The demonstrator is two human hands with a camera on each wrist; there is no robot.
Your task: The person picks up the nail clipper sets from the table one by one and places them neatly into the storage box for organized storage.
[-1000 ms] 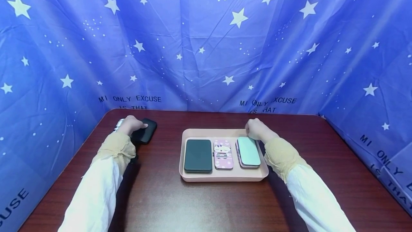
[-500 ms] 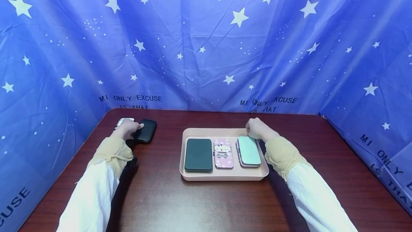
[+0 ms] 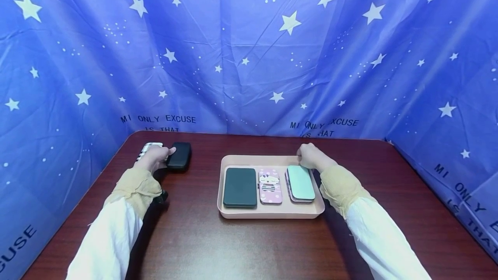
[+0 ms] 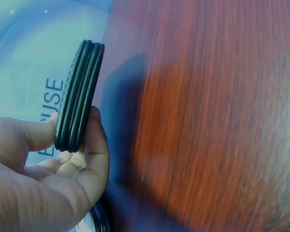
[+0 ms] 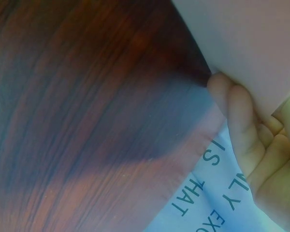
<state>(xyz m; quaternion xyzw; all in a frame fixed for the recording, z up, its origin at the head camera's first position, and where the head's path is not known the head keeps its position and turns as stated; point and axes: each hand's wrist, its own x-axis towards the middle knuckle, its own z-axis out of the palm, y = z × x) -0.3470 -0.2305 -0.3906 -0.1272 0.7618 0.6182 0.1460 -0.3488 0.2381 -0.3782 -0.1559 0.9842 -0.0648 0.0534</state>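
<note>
At the table's back left, my left hand [image 3: 154, 157] pinches a flat black case [image 3: 179, 155] with rounded corners. The left wrist view shows the case [image 4: 79, 96] edge-on, its rim ribbed, between thumb and fingers and above the tabletop. Beside that hand lies a black-and-white plaid case [image 3: 149, 146], partly covered by it. My right hand [image 3: 311, 156] grips the far right corner of a pale pink tray [image 3: 238, 214]. Inside the tray lie a dark green case [image 3: 240, 187], a pink cat-print case [image 3: 270, 187] and a mint-topped stack of cases [image 3: 301, 183].
The brown wooden table [image 3: 249, 249] extends in front of the tray and to both sides. A blue star-patterned curtain [image 3: 249, 55] hangs around its back and sides.
My left hand has shifted slightly left of the black case and taken it between thumb and fingers. The case has moved a little right and tilted. My right hand stays on the tray corner.
</note>
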